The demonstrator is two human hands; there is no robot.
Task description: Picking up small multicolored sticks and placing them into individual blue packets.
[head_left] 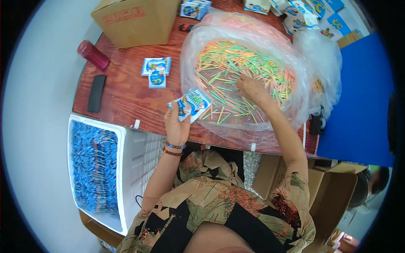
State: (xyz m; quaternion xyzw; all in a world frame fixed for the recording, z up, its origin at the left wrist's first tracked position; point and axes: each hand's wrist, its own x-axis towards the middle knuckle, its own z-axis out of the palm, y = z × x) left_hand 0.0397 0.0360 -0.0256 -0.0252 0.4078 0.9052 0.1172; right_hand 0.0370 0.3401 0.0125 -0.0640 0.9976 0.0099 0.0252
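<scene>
My left hand (176,127) is closed on a few small blue-and-white packets (193,104), fanned out above the table's front part. Beside it, a wide clear plastic bag (192,46) lies spread open with many thin pastel sticks (236,57) in green, yellow, orange and pink. Over the middle of the sticks is my right hand (253,90), its fingers pinched together and pointing down into them. Whatever is between those fingertips is too small to make out. Two more packets (157,79) lie overlapping on the table to the left of the bag.
On the reddish wooden table (126,95) stand a cardboard box (139,25), a dark red cylinder (93,55) and a black oblong object (97,93). A white foam box (122,168) at the left is filled with blue packets. More packets (301,17) are piled far right, near a blue panel (354,101).
</scene>
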